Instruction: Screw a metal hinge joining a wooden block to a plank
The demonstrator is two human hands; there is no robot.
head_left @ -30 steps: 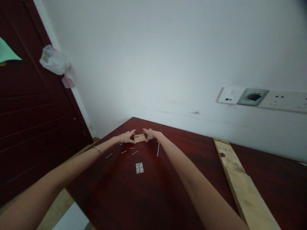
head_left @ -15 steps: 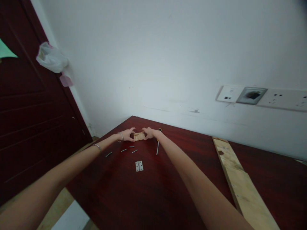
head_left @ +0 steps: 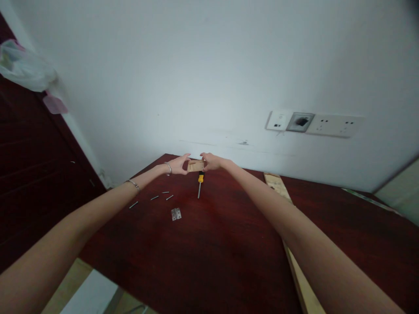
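Both my arms reach far out over a dark red table [head_left: 212, 248]. My left hand [head_left: 178, 165] and my right hand [head_left: 211, 162] each grip one end of a small pale wooden block [head_left: 195, 165], held just above the table's far edge. Below the block lies a screwdriver [head_left: 199, 184] with a yellow and black handle. A small metal hinge [head_left: 176, 213] lies folded open on the table nearer to me. Several loose screws [head_left: 160, 197] lie to the left of the hinge. I wear bracelets on my left wrist.
A long pale wooden plank [head_left: 278, 185] lies on the table to the right, partly under my right arm. Wall sockets [head_left: 314, 124] sit on the white wall. A dark door [head_left: 36, 170] with a hanging plastic bag [head_left: 24, 65] stands at the left.
Both hands have lifted the wooden block off the table and hold it up. The screwdriver's handle now shows. My head has turned right and the view has shifted.
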